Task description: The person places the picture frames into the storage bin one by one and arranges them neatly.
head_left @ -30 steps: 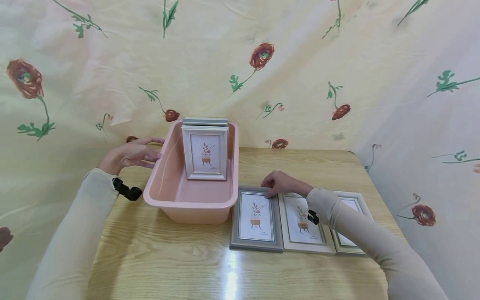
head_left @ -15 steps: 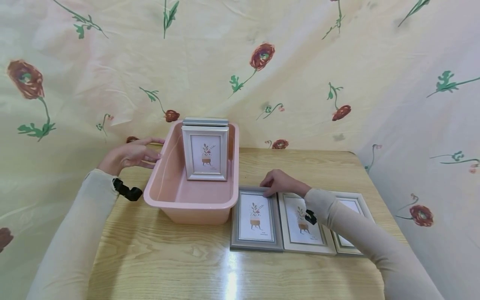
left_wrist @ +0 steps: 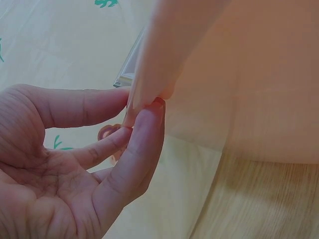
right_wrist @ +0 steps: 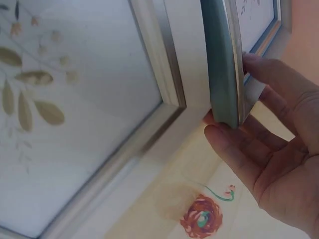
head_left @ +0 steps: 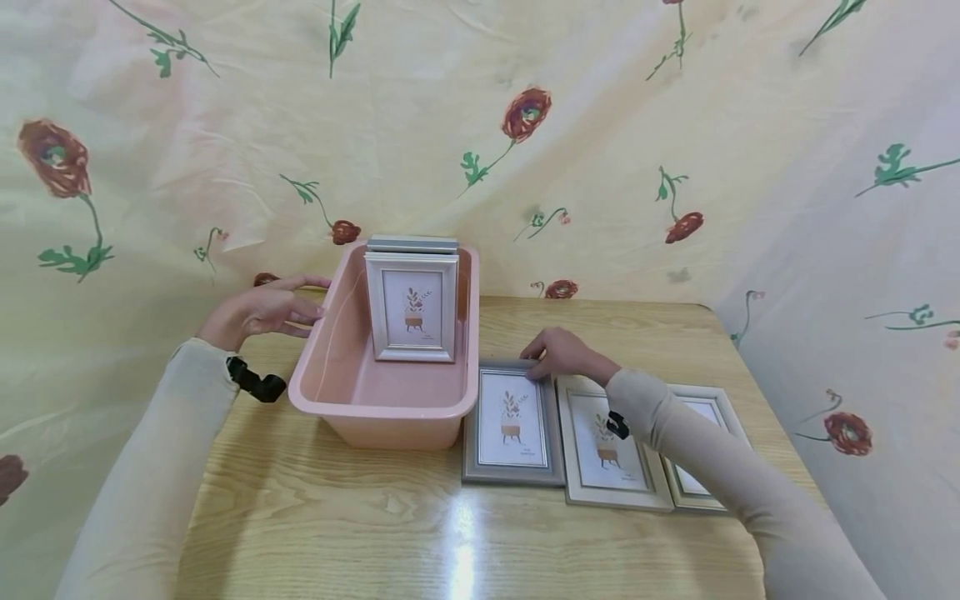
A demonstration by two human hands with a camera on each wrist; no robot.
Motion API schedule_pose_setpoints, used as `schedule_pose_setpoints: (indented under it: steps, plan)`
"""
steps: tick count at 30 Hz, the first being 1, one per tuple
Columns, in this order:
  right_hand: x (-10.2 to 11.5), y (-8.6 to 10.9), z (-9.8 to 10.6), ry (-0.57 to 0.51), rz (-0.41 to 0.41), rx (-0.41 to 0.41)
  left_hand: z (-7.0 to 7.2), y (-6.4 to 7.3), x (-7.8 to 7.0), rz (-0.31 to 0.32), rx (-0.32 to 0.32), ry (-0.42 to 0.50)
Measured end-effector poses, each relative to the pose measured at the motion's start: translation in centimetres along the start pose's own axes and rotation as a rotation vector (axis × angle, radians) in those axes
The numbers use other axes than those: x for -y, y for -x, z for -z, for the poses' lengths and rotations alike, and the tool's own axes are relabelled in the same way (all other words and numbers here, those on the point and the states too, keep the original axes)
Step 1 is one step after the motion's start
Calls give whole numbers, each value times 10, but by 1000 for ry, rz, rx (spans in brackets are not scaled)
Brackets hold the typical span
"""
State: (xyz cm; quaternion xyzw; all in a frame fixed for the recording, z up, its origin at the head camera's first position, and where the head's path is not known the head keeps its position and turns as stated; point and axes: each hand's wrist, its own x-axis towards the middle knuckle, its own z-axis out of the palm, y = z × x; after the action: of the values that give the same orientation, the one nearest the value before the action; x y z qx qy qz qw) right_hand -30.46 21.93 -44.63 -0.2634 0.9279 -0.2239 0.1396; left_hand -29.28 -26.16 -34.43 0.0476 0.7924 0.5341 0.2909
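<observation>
My left hand (head_left: 258, 312) pinches the rim of a pink plastic basin (head_left: 384, 412) from its left side; the left wrist view shows thumb and fingers meeting on the rim. My right hand (head_left: 564, 353) holds a grey picture frame (head_left: 513, 477) by its top edge, to the right of the basin. In the right wrist view, the thumb lies over that frame's front and the fingers are behind its raised edge (right_wrist: 223, 74). A silver picture frame (head_left: 412, 354) with a plant print leans upright inside the basin, with another frame's top edge (head_left: 412, 245) behind it.
Right of the grey frame lie a beige picture frame (head_left: 618, 497) and a cream one (head_left: 716, 392), the latter partly hidden by my right sleeve. All rest on a wooden table (head_left: 337, 517). A flowered cloth (head_left: 420, 125) hangs behind.
The top of the grey frame has lifted off the table and its lower edge has shifted back slightly, with my right hand rising a little. The left hand and basin stay put.
</observation>
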Motion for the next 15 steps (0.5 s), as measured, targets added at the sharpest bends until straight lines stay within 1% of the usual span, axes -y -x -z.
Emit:
schedule_pose_setpoints:
  steps: [4,6,9,12,15]
  plan:
    - [-1,-2,4,41,-27,-10,0,0,0,4,-4,-6]
    - [-2,-4,6,46,-41,-13,0,0,0,5,-8,-10]
    - [-5,-6,10,29,-33,-19,0,-1,1,6,-11,-14]
    - [-10,-9,14,-39,-20,-9,0,-1,1,6,-12,-13]
    - [-15,-9,20,-142,-27,24,1,-1,2,5,-5,-13]
